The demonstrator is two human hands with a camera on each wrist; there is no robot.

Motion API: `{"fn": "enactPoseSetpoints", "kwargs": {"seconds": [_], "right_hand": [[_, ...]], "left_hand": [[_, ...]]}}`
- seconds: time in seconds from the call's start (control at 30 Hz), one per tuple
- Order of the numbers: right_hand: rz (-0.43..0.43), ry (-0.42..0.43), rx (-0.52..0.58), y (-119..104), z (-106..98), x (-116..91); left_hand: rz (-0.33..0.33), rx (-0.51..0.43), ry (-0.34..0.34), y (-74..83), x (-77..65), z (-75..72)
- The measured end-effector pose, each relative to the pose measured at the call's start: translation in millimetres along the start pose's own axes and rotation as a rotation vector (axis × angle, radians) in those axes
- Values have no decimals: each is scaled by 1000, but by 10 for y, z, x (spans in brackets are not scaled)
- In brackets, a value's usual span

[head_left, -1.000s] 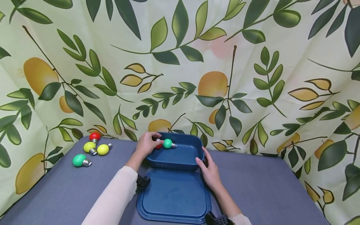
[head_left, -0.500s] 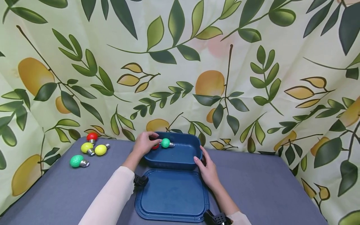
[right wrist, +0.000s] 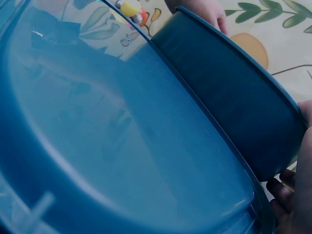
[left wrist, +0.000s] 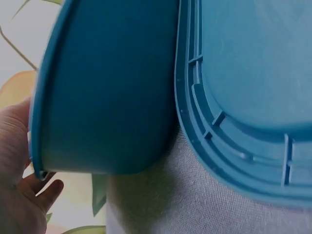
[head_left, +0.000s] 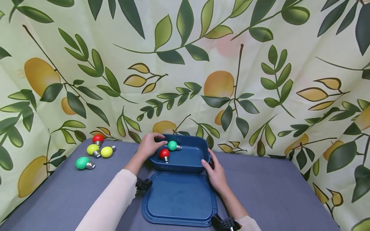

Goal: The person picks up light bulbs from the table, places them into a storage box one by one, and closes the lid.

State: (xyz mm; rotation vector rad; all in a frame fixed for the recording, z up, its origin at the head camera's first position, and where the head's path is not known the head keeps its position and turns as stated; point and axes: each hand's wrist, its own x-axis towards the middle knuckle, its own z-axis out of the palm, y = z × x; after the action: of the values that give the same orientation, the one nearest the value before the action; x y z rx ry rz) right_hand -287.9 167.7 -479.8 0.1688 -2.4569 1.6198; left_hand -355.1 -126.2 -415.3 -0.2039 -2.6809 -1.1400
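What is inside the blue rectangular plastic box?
The box holds a round green bulb and a round red bulb with silvery bases; the left hand hides part of the interior's left end.

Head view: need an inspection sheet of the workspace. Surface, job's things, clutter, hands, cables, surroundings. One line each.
Surface: grey-blue table, fabric-like.
Job's things: blue box holding green bulb and red bulb; blue lid in front of it; second red bulb, two yellow bulbs and second green bulb on the table at left.
Clutter: nothing seen.
Hands: left hand at the box's left end, no bulb seen in it; right hand grips the right end.
Cables: nothing seen clearly.
Surroundings: leaf-and-fruit print cloth behind the table.
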Motion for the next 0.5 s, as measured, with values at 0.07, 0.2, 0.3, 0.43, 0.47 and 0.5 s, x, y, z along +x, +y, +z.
{"fn": "enactPoseSetpoints", "kwargs": {"seconds": [0.07, 0.2, 0.3, 0.43, 0.47, 0.5], "right_hand": [[0, -6, -6, 3, -9, 3], [4, -11, -5, -5, -33, 4], [11, -6, -16, -13, -52, 3], [19, -19, -31, -9, -37, 4], [21, -24, -29, -7, -28, 6], [20, -27, -29, -9, -16, 2]], "left_hand": [[8, -6, 17, 12, -23, -32], [-4, -41, 67, 42, -110, -102], [-8, -54, 103, 60, -193, -148], [10, -31, 123, 40, -343, -240], [17, -26, 127, 22, -384, -270], [26, -21, 132, 2, -428, -302]]}}
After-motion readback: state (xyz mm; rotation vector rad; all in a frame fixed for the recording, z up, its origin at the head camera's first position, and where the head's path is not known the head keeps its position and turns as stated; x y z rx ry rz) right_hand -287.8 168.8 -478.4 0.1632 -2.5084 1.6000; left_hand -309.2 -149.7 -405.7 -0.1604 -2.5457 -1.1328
